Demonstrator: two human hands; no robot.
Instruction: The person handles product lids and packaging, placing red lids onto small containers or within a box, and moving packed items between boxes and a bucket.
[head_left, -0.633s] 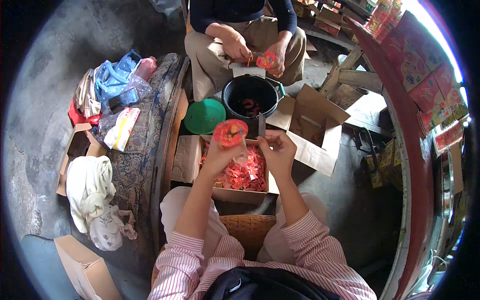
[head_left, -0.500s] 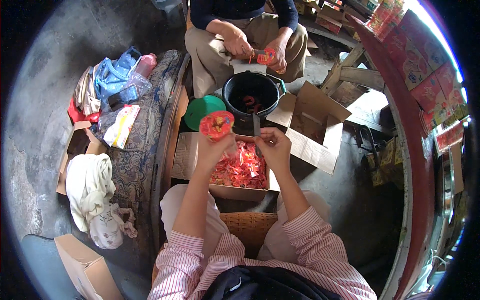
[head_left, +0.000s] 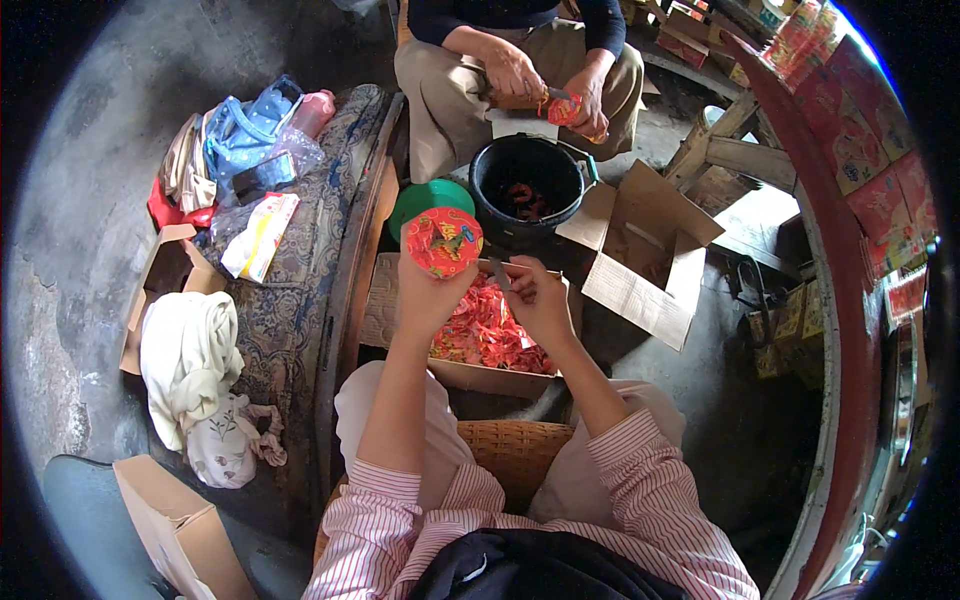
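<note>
Raised above a cardboard box (head_left: 490, 379) is a cup with a round, red printed lid (head_left: 441, 242), gripped from below by my left hand (head_left: 425, 295). My right hand (head_left: 541, 302) holds a knife (head_left: 499, 272) by its handle, the blade pointing up and apart from the cup. Shredded red wrappers (head_left: 492, 328) fill the box beneath both hands. Just beyond it stand a black bucket (head_left: 478, 203) with a few red pieces inside and a green round basin (head_left: 408, 202), partly hidden by the cup.
Opposite me sits a person whose hands (head_left: 588, 98) work a knife on another red cup (head_left: 563, 107). An opened carton (head_left: 640, 300) lies right of the bucket. At left a patterned bench (head_left: 285, 320) carries bags and a tissue pack (head_left: 262, 237). A red beam (head_left: 850, 330) curves along the right.
The cup has come lower and its lid now faces up toward me. The knife has tilted left and moved lower with my right hand. The whole view has shifted slightly.
</note>
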